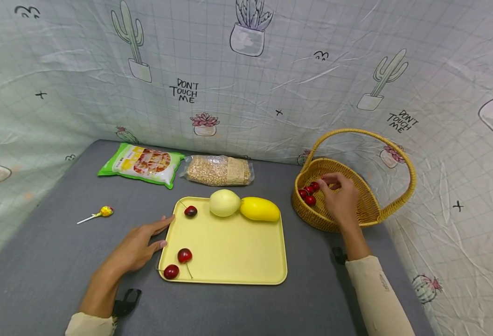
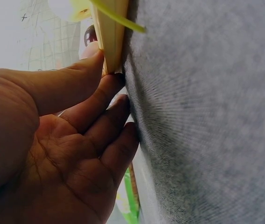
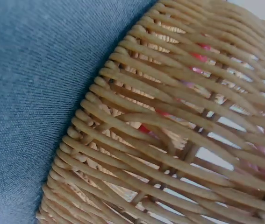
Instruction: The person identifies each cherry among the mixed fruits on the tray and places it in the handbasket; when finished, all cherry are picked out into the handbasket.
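My right hand [image 1: 342, 198] reaches into the wicker basket [image 1: 315, 221], its thumb and forefinger pinching a cherry at the far end of a small cluster. Several red cherries [image 1: 310, 200] lie together in the basket's left part. In the right wrist view, the basket's woven wall [image 3: 169, 107] hides that hand. With thumb and fingertips, my left hand [image 1: 135, 247] touches the left edge of a yellow tray [image 1: 229, 252]. A dark cherry [image 1: 190, 211] sits in the tray's far left corner; a cherry [image 1: 184, 255] and another cherry [image 1: 171, 271] lie near its front left corner.
A round pale-green fruit [image 1: 224, 203] and an oblong yellow fruit [image 1: 260, 209] lie along the tray's far edge. Behind are a green-and-white food bag [image 1: 145, 163] and a clear bag of grains [image 1: 218, 170]. A lollipop [image 1: 106, 211] lies at left. A printed curtain [image 1: 246, 102] backs the table.
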`<action>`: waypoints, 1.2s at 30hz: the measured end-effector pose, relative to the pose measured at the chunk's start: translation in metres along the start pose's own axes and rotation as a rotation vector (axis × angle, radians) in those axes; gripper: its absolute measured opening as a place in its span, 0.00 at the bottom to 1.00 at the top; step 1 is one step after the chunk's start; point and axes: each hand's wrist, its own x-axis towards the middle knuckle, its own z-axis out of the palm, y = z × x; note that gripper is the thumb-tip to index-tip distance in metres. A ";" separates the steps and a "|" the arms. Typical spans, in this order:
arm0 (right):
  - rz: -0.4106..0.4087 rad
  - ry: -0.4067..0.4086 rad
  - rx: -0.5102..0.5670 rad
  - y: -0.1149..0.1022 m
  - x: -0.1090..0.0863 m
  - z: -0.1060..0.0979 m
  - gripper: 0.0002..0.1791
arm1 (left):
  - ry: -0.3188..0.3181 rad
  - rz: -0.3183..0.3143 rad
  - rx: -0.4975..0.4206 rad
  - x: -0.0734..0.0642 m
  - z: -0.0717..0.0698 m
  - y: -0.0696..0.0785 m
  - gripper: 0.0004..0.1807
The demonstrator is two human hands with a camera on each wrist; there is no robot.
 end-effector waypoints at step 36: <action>-0.443 -0.295 0.149 -0.131 -0.083 0.030 0.23 | -0.013 -0.027 -0.012 0.002 0.001 0.002 0.37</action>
